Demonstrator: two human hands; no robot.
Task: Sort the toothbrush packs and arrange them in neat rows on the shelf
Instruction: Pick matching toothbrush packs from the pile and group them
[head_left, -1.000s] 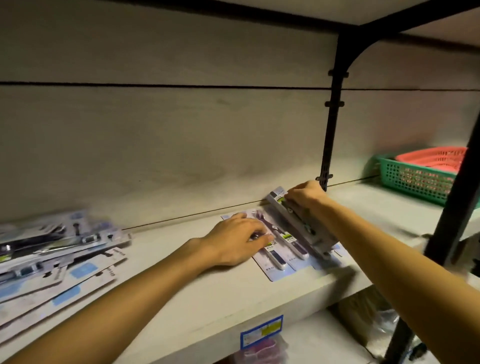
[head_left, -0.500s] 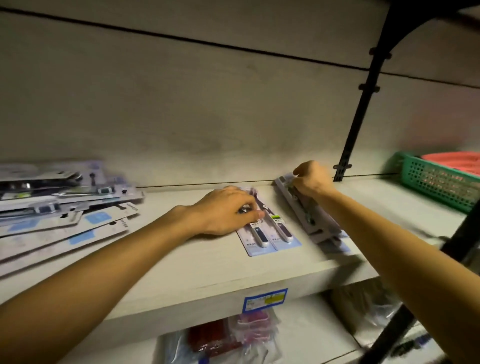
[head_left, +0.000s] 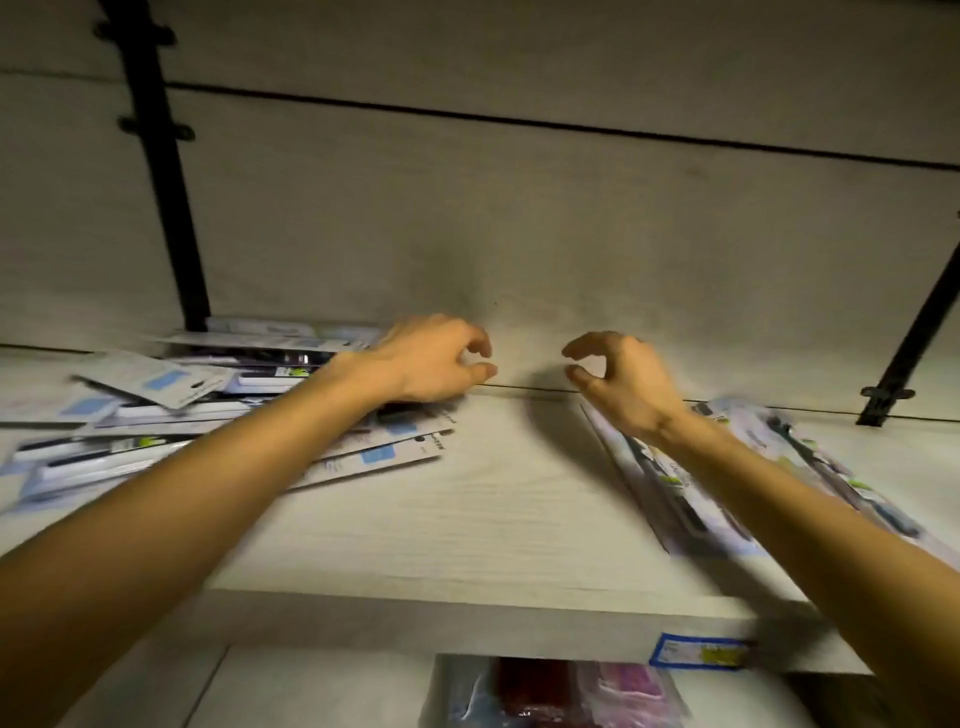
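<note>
A loose heap of white-and-blue carded toothbrush packs (head_left: 171, 415) lay on the left of the pale wooden shelf (head_left: 467, 519), and a straighter group of packs (head_left: 779, 467) lay at right, blurred and partly covered by the right forearm. The left hand (head_left: 431, 364) hovered at the heap's edge and the right hand (head_left: 618, 384) beside it; both had loosely curled fingers holding nothing. A black upright bracket (head_left: 161, 171) stood behind the heap. A blue price label (head_left: 698, 650) sat on the shelf's front edge.
</note>
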